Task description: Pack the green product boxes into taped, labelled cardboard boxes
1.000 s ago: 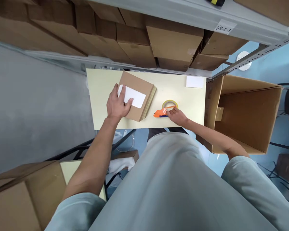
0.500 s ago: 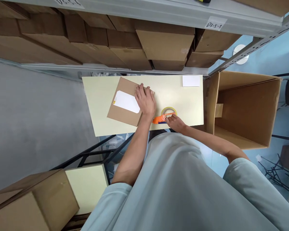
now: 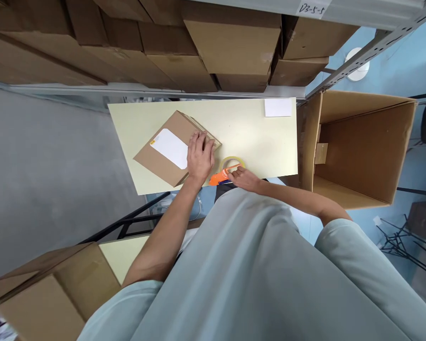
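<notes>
A flat cardboard parcel (image 3: pixel 162 158), already bearing a white label (image 3: pixel 169 148), is held down on the pale table (image 3: pixel 259 137) by the left hand (image 3: pixel 199 155), whose fingers lie flat and close together on the parcel's right corner. No tape is seen across the parcel, so the taping is judged not yet begun. Just to its right, at the table's near edge, an orange tape dispenser (image 3: pixel 220 176) is gripped by the right hand (image 3: pixel 244 178), fingers curled on its handle. An open carton (image 3: pixel 362 147) is seen at right.
</notes>
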